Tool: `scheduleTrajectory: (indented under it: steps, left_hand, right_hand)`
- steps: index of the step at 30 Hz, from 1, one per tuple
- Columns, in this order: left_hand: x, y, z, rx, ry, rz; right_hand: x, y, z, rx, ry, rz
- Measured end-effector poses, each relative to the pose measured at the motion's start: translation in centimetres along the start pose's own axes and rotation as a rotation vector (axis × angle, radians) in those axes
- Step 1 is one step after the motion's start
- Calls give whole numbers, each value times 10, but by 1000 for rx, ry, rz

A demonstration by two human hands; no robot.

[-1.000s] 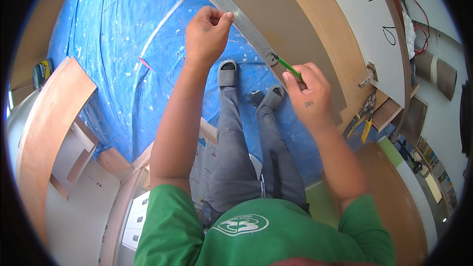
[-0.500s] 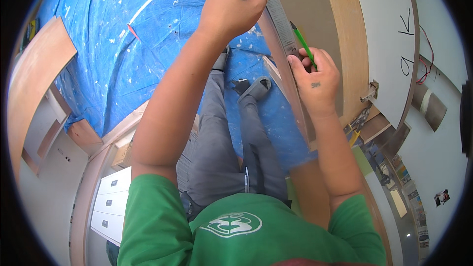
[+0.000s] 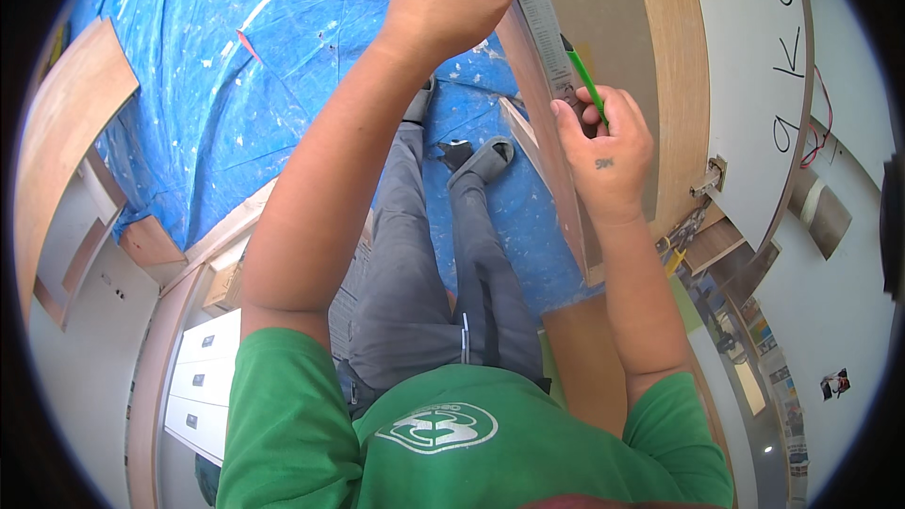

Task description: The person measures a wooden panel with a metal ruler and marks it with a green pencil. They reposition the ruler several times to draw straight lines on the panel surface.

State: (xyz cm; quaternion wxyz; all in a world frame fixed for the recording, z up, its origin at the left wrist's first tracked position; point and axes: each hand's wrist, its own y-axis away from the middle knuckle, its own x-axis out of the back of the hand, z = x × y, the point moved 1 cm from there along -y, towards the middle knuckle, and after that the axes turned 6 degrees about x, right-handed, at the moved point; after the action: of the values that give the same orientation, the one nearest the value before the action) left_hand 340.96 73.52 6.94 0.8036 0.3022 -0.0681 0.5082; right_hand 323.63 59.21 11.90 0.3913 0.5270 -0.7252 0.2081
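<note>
A: Right grip [image 3: 608, 151]?

B: Pinching the green pencil [image 3: 588, 77] (or pen, can't tell which), dark tip away from the body, other end lost behind the fingers. Thumb at the near end of the ruler [image 3: 535, 24]; contact unclear.

A: Left grip [image 3: 443, 5]?

B: Thumb and curled fingers drawn together at the ruler's left edge. Fingertips mostly hidden, so can't tell whether it pinches the ruler or just touches it.

A: Ruler where?

B: Along the left edge of the wooden board [image 3: 681, 66], far end cut off by the top rim, markings too fine to read. Board's cut off up there too. Brown patch [image 3: 617, 9] on the board: sheet or inlay, can't say.

A: Surroundings?

B: Blue tarp [image 3: 320, 47] on the floor. Left sandal [image 3: 420, 106] partly behind the left forearm, right sandal [image 3: 490, 160] plainer. Yellow-handled tool [image 3: 675, 262] beside the right forearm, half lost in clutter. White drawers [image 3: 203, 377] lower left; dark thing under them, too dim to name.
</note>
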Motion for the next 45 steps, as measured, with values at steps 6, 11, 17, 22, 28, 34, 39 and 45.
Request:
scheduleTrajectory:
  steps: [6, 11, 17, 22, 28, 34, 39, 45]
  left_hand:
    - [2, -3, -8, -23, 41, -18]
    - [1, -4, -12, 7, 69, -2]
    - [9, -29, -6, 86, 233, 236]
    - [20, -49, -2, 68, 147, 259]
    - [24, -52, -2, 74, 83, 227]
    - [23, -42, 1, -228, -76, 486]
    - [21, -26, 0, -521, -420, 552]
    - [21, -18, -1, -515, -544, 473]
  right_hand:
    - [-1, -3, -1, 31, 47, -3]
    - [-2, -2, -1, 15, 15, -6]
    - [-1, -1, -3, 12, 23, -4]
    - [0, -2, -3, 16, 23, -11]
    - [-1, -3, -4, 12, 34, -9]
    - [1, -4, -5, 23, 30, -14]
    - [1, -3, -1, 26, 32, -15]
    - [2, -3, -3, 17, 17, -26]
